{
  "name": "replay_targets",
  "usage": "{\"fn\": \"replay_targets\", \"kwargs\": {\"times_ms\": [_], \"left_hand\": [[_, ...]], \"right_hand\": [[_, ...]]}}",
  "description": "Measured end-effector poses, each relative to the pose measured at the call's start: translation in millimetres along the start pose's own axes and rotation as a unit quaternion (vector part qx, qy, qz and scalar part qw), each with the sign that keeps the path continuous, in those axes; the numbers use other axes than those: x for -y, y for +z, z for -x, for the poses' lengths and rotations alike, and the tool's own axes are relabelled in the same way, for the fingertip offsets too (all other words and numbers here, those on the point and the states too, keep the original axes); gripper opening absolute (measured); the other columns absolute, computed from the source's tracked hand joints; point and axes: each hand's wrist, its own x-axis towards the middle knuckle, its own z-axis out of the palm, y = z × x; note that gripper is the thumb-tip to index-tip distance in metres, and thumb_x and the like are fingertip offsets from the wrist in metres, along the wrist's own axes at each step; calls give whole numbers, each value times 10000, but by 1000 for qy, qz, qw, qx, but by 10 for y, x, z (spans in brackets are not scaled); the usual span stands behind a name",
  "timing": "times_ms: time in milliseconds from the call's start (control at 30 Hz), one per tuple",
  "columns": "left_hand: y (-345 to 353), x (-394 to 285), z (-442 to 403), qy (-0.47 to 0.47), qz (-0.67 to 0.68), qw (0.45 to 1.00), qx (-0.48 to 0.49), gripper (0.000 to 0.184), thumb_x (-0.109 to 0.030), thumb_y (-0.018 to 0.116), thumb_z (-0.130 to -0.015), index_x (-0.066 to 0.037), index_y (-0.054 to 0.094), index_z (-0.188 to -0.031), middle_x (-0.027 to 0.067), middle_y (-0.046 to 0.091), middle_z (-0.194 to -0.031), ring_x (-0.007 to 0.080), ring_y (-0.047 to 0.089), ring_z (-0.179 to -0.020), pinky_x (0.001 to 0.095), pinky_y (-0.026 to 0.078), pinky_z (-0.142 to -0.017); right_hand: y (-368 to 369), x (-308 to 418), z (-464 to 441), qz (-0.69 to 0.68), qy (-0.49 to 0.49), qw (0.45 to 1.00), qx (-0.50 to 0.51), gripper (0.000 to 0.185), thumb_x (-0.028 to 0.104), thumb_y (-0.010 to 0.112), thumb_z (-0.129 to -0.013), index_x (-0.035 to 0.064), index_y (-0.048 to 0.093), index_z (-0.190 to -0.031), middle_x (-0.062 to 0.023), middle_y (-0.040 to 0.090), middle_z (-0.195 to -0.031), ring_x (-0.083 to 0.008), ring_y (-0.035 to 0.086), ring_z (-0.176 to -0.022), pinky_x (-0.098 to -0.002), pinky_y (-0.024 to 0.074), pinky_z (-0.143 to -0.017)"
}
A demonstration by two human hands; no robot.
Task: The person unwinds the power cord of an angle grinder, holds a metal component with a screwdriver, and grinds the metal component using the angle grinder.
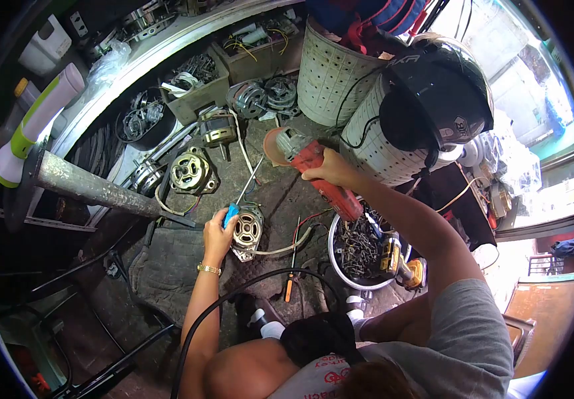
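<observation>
My left hand (216,236) is closed round the blue handle of a screwdriver (232,211), whose long shaft points up and away from me. Right beside that hand, a motor (247,228) with a round slotted cover lies on the floor. My right hand (331,170) grips the red body of an angle grinder (323,183). The grinder's reddish-brown disc (274,147) faces left, near the tip of the screwdriver. Whether the disc touches the shaft, I cannot tell.
Two more motors (192,171) sit beyond my left hand. A metal bowl (333,256) of small metal parts stands at the right with a yellow drill (391,256). An orange-handled screwdriver (289,290) lies on the floor. Perforated drums (327,73) and a black helmet (443,93) stand at the back right.
</observation>
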Motion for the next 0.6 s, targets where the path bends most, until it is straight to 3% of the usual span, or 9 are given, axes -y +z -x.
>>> {"fn": "replay_targets", "kwargs": {"times_ms": [33, 300, 433, 600], "left_hand": [[-3, -34, 1, -12, -8, 1000, 8, 307, -281, 667, -805, -35, 643, -987, 182, 632, -741, 303, 608, -617, 379, 447, -564], [72, 10, 20, -5, 8, 1000, 2, 299, -266, 666, -806, -30, 642, -988, 185, 632, -735, 304, 610, -611, 378, 449, -562], [107, 31, 22, 4, 33, 999, -9, 297, -260, 666, -807, -21, 642, -982, 172, 628, -699, 260, 599, -576, 362, 442, -544], [107, 17, 44, 7, 39, 999, -9, 290, -253, 666, -811, -16, 643, -976, 148, 617, -654, 200, 571, -536, 338, 425, -517]], "right_hand": [[-23, 93, 56, -3, 11, 1000, 1, 772, 408, 803, -520, -120, 536, -1015, -244, 606, -1007, -307, 616, -914, -354, 473, -815], [20, 90, 57, -13, -5, 1000, 14, 765, 402, 801, -518, -82, 545, -1053, -226, 612, -1018, -300, 610, -948, -355, 465, -831], [104, -51, -35, -30, -46, 998, 11, 760, 400, 800, -520, -77, 545, -1055, -214, 617, -1011, -303, 611, -936, -353, 468, -826], [78, -11, -40, -10, -21, 1000, 16, 755, 395, 798, -523, -78, 544, -1054, -213, 616, -1018, -303, 611, -948, -356, 466, -832]]}}
